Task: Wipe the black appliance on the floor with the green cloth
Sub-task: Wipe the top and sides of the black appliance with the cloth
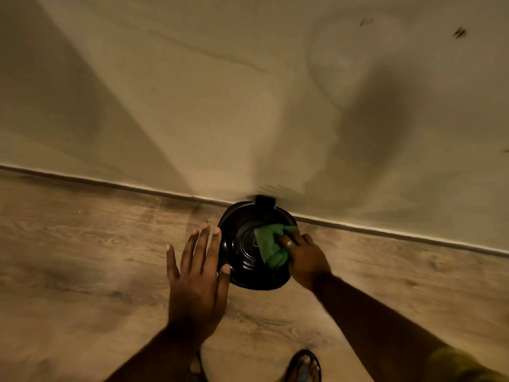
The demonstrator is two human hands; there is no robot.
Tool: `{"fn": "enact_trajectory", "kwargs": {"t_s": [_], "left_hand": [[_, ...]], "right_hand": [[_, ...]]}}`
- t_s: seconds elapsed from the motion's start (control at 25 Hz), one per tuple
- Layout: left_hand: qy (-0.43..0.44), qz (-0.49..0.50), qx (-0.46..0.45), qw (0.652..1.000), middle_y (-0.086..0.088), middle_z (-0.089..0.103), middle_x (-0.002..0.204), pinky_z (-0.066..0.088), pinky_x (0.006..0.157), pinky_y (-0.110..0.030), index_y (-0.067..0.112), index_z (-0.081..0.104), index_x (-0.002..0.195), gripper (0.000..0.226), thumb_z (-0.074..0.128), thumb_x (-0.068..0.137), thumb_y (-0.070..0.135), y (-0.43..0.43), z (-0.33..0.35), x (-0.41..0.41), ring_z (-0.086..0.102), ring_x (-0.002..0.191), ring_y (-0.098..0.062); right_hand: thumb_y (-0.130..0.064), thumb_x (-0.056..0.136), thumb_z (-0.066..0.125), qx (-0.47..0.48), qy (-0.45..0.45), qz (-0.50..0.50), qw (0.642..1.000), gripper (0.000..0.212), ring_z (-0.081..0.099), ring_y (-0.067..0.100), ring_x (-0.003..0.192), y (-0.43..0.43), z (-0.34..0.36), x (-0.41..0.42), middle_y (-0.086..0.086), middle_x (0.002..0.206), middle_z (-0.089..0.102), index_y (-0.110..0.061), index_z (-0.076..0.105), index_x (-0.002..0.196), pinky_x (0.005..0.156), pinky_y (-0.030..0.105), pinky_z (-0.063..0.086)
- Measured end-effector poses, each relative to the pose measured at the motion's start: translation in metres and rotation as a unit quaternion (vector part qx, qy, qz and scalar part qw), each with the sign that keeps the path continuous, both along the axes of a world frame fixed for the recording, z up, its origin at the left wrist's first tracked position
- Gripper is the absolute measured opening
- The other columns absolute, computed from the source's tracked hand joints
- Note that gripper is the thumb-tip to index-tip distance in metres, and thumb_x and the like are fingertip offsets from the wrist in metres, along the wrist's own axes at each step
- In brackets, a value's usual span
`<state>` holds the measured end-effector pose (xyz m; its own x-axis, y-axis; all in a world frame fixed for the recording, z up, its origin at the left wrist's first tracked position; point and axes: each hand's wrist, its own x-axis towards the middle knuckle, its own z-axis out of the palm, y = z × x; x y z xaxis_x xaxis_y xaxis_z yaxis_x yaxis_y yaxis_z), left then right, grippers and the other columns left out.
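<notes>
One black appliance [249, 249], one green cloth [271, 245] — seemingly pressed by right hand [305, 255].

Bare forearms, one ring, one sleeve edge, open sandals.

The left hand [197, 274] and its forearm are uncovered, with pale, short-trimmed nails on every finger. The right hand [304, 255] wears a gold-toned ring [289, 243] on a finger, and its forearm is bare up to an olive-green sleeve [465, 366] well back from the wrist. Below the arms, a dark open-toed sandal [304, 366] with straps covers one foot; a second foot beside it is mostly hidden.
</notes>
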<state>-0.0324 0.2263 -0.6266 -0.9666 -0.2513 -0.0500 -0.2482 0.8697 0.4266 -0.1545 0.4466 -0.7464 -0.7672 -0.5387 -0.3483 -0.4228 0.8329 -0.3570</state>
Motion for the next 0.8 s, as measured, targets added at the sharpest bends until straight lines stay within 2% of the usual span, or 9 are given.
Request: {"fn": "enact_trajectory", "kwargs": {"t_s": [0.16,0.24,0.32,0.36,0.44,0.52,0.64,0.72,0.8], "left_hand": [[-0.008,-0.004,-0.006,1.0,-0.009,0.029,0.157,0.014,0.113,-0.066,0.017,0.026,0.15,0.058,0.028,0.097,0.04,0.001,0.0,0.002,0.024,0.145,-0.027],[-0.012,-0.004,-0.008,1.0,-0.009,0.028,0.157,0.013,0.113,-0.066,0.017,0.025,0.15,0.058,0.029,0.096,0.038,-0.001,-0.001,0.003,0.024,0.145,-0.027],[-0.017,-0.005,-0.013,1.0,-0.009,0.028,0.157,0.014,0.113,-0.066,0.016,0.025,0.15,0.059,0.029,0.096,0.038,-0.001,-0.002,0.004,0.025,0.145,-0.028],[-0.019,-0.006,-0.014,1.0,-0.01,0.029,0.157,0.015,0.112,-0.066,0.015,0.026,0.15,0.059,0.029,0.096,0.038,0.0,-0.002,0.004,0.026,0.144,-0.029],[-0.019,-0.007,-0.01,1.0,-0.01,0.03,0.156,0.015,0.113,-0.066,0.015,0.027,0.15,0.059,0.029,0.096,0.038,0.002,-0.002,0.005,0.026,0.144,-0.029],[-0.019,-0.006,-0.008,1.0,-0.009,0.03,0.157,0.014,0.113,-0.065,0.015,0.027,0.15,0.059,0.028,0.096,0.039,0.001,-0.003,0.007,0.025,0.144,-0.028],[-0.021,-0.004,-0.013,1.0,-0.009,0.029,0.157,0.013,0.113,-0.066,0.017,0.025,0.15,0.058,0.029,0.096,0.039,-0.005,-0.002,0.008,0.024,0.145,-0.027],[-0.024,-0.004,-0.018,1.0,-0.01,0.029,0.157,0.014,0.112,-0.067,0.017,0.025,0.15,0.058,0.028,0.097,0.039,-0.007,-0.002,0.007,0.025,0.145,-0.029],[-0.023,-0.002,-0.019,1.0,-0.011,0.03,0.156,0.015,0.112,-0.067,0.016,0.025,0.15,0.058,0.028,0.096,0.038,-0.008,-0.002,0.006,0.026,0.144,-0.029]], "right_hand": [[-0.013,0.085,0.054,0.021,-0.049,0.083,0.995,0.061,0.041,0.038,0.125,0.042,-0.004,0.055,0.01,0.147,0.039,-0.028,0.037,0.142,0.092,0.046,0.047],[-0.014,0.083,0.056,0.011,-0.038,0.133,0.99,0.056,0.049,0.038,0.117,0.05,0.001,0.076,0.012,0.141,0.046,-0.026,0.043,0.136,0.083,0.043,0.051],[-0.011,0.076,0.063,-0.042,-0.017,0.082,0.996,0.052,0.058,0.035,0.097,0.041,0.007,0.084,0.011,0.124,0.058,-0.021,0.05,0.126,0.063,0.038,0.054],[-0.009,0.075,0.065,-0.058,-0.015,0.029,0.998,0.052,0.058,0.034,0.094,0.031,0.009,0.081,0.01,0.12,0.059,-0.019,0.051,0.124,0.059,0.037,0.053],[-0.009,0.076,0.064,-0.073,0.006,-0.077,0.994,0.052,0.054,0.035,0.102,0.007,0.012,0.064,0.01,0.123,0.057,-0.016,0.05,0.126,0.064,0.04,0.055],[-0.017,0.082,0.062,-0.049,0.013,-0.113,0.992,0.054,0.047,0.036,0.117,-0.022,0.012,0.053,0.011,0.134,0.051,-0.017,0.046,0.134,0.082,0.045,0.053],[-0.021,0.088,0.058,-0.035,0.004,-0.014,0.999,0.052,0.04,0.038,0.127,-0.067,0.012,0.062,0.013,0.14,0.046,-0.022,0.042,0.137,0.097,0.052,0.046],[-0.016,0.083,0.065,-0.047,0.021,0.095,0.994,0.047,0.049,0.039,0.12,-0.084,0.01,0.078,0.015,0.128,0.056,-0.02,0.053,0.128,0.093,0.054,0.049],[-0.016,0.077,0.07,-0.053,0.028,0.154,0.986,0.036,0.056,0.038,0.113,-0.083,0.006,0.091,0.014,0.119,0.062,-0.019,0.065,0.113,0.088,0.052,0.052]]}}
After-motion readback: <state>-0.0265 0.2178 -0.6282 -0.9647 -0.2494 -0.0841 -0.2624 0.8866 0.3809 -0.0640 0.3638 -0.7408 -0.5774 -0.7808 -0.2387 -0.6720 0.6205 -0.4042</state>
